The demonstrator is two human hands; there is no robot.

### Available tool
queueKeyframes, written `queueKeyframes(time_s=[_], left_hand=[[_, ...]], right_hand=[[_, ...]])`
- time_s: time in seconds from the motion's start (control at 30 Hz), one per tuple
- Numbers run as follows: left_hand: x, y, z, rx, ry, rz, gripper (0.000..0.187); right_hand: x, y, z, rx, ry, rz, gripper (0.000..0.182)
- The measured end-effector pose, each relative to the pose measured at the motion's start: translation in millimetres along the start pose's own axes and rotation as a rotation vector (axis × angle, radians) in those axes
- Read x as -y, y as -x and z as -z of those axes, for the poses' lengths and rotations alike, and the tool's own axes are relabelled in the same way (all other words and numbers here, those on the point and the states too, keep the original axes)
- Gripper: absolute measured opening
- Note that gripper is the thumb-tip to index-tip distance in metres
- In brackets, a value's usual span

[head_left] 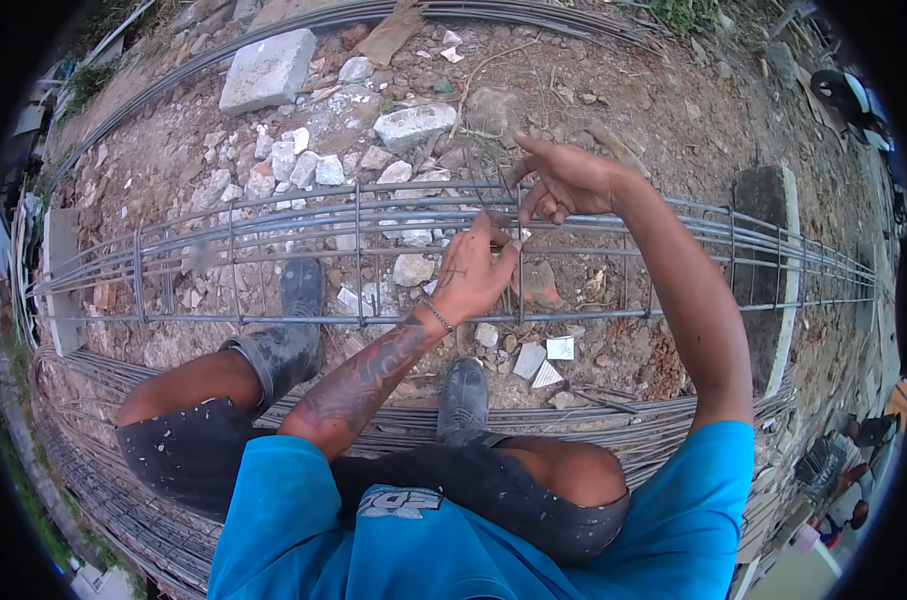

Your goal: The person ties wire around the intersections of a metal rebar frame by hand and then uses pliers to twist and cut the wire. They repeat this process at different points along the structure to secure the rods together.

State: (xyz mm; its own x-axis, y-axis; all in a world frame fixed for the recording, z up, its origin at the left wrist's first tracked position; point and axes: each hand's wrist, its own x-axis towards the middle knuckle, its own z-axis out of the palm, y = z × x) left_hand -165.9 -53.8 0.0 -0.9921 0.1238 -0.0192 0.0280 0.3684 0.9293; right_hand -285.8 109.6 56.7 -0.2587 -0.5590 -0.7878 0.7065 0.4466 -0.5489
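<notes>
A long cage of steel rebar point(614, 315) with square stirrups point(360, 260) runs across the view in front of me. My left hand point(471, 272), with a dark bracelet at the wrist, is closed in a pinch at the upper bars beside one stirrup. Thin dark wire point(477, 185) rises from its fingertips; its lower end is hidden by the fingers. Just right of it, my right hand point(572, 183) hovers over the same stirrup. One finger points out to the left and the others are bent apart, close to the bars. No held thing shows clearly in it.
Concrete blocks stand under the cage at the left point(64, 280) and right point(779, 280). White rubble point(294, 165) and a pale block point(269, 70) lie beyond it. More loose bars point(594, 425) lie around my boots point(464, 395). Other people point(839, 465) are at far right.
</notes>
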Motion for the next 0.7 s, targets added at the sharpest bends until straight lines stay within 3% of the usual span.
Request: queueKeyframes(time_s=[0.07, 0.13, 0.2, 0.3, 0.33, 0.4, 0.43, 0.5, 0.53, 0.6, 0.7], left_hand=[[-8, -18, 9, 0.293, -0.276, 0.072, 0.021], [1, -23, 2, 0.191, -0.192, -0.032, 0.027], [12, -26, -1, 0.149, -0.345, -0.1, 0.028], [14, -21, -2, 0.082, -0.222, -0.034, 0.029], [13, -21, -1, 0.086, -0.219, -0.041, 0.029], [7, -13, -5, 0.049, -0.238, 0.07, 0.03], [-3, -14, -5, 0.07, -0.197, 0.107, 0.031], [-4, -11, -9, 0.123, -0.147, 0.14, 0.032], [3, -9, -12, 0.069, -0.149, 0.116, 0.033], [8, -14, -10, 0.004, -0.16, 0.075, 0.034], [11, -10, -11, -0.009, -0.21, 0.065, 0.034]], right_hand=[[10, 2, -9, -0.124, -0.03, 0.175, 0.062], [7, 4, -21, -0.167, 0.052, 0.191, 0.058], [-4, 5, -31, -0.505, 0.206, 0.432, 0.053], [-69, 1, -58, -1.012, 0.461, 0.785, 0.025], [-86, -8, -63, -1.02, 0.462, 0.783, 0.025], [-124, -21, -74, -1.293, 0.745, 1.006, 0.024], [-136, -23, -73, -1.338, 0.743, 0.957, 0.024], [-147, -28, -73, -1.185, 0.623, 0.89, 0.027], [-150, -27, -77, -1.205, 0.62, 0.878, 0.027], [-147, -31, -82, -1.317, 0.722, 1.038, 0.024], [-150, -38, -80, -1.38, 0.741, 1.029, 0.02]])
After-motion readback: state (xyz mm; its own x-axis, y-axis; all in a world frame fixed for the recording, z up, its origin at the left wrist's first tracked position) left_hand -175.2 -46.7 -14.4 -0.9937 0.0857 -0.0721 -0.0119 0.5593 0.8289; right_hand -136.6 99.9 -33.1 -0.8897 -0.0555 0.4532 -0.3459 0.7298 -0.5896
